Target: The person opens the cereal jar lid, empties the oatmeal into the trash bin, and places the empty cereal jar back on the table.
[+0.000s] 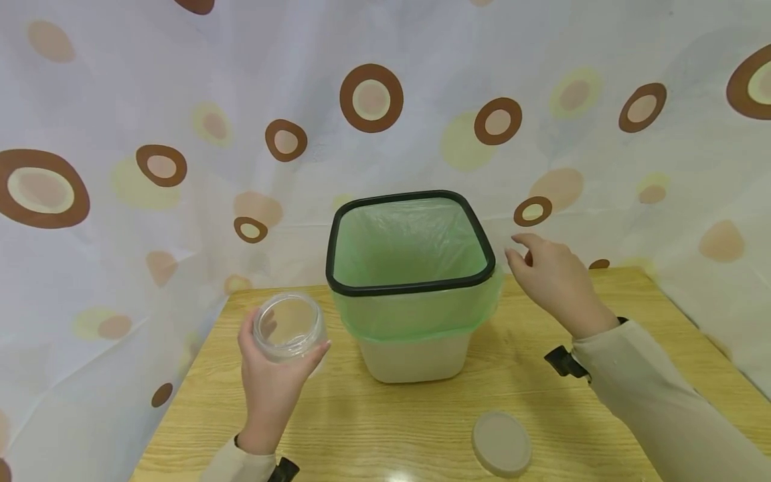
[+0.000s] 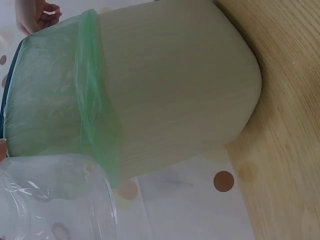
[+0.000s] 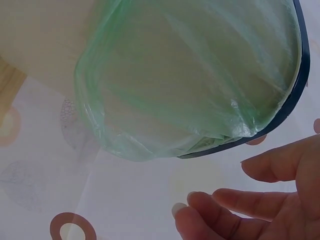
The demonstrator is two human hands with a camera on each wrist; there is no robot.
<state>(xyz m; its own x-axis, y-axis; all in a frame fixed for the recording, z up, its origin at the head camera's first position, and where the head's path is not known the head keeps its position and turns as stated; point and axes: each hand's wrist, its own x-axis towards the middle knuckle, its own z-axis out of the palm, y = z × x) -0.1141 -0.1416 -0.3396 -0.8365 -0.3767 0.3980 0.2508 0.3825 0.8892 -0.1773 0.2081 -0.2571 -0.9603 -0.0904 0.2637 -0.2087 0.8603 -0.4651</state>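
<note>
My left hand (image 1: 271,381) grips a clear, lidless jar (image 1: 290,328), its round mouth tilted up toward the head camera. The jar (image 2: 55,200) also shows at the lower left of the left wrist view. Just right of the trash can (image 1: 415,361), my right hand (image 1: 551,274) hangs in the air with loosely bent fingers and nothing in them. In the right wrist view, its thumb and fingers (image 3: 255,200) are apart, close to the can's dark rim (image 3: 295,100). A green bag (image 1: 415,311) lines the can and folds over its outside, under the black rim.
A round beige lid (image 1: 502,443) lies on the wooden table (image 1: 361,442), in front and to the right of the trash can. Behind and at the sides hangs a white sheet (image 1: 434,40) patterned with brown and yellow circles.
</note>
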